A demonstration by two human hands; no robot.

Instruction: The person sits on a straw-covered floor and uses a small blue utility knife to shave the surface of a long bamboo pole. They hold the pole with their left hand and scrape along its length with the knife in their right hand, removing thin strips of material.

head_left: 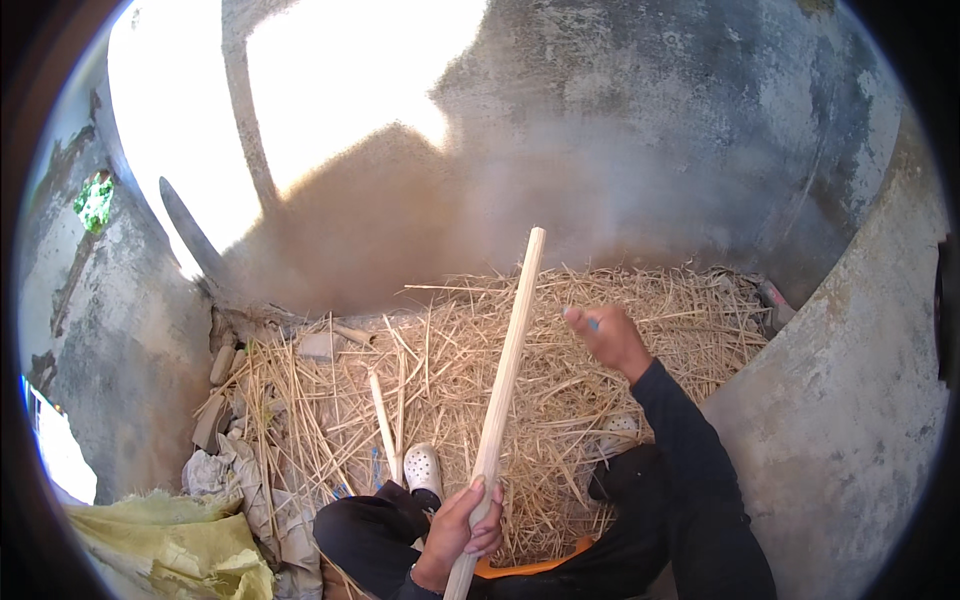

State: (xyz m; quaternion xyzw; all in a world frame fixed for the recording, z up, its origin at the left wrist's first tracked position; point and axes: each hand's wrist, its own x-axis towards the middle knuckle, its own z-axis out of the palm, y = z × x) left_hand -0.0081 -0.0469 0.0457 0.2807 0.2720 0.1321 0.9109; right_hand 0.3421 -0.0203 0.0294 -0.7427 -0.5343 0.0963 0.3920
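Observation:
My left hand (pixel 468 530) is closed round the lower part of a long, pale, ribbed wooden stick (pixel 510 370). The stick slants up and slightly right, away from me, and its far end is free. Off to the right of the stick, apart from it, my right hand (pixel 612 342) is raised over the straw with its fingers curled. Bits of blue show at those fingers; what they belong to is too small and blurred to tell.
Loose straw (pixel 560 440) covers the floor ahead and around my shoe (pixel 422 468). A shorter pale stick (pixel 383 425) stands left of it. A yellowish sack (pixel 170 545) lies at lower left. Concrete walls (pixel 650 130) close in ahead and at the sides. Something orange (pixel 535 566) shows beneath me.

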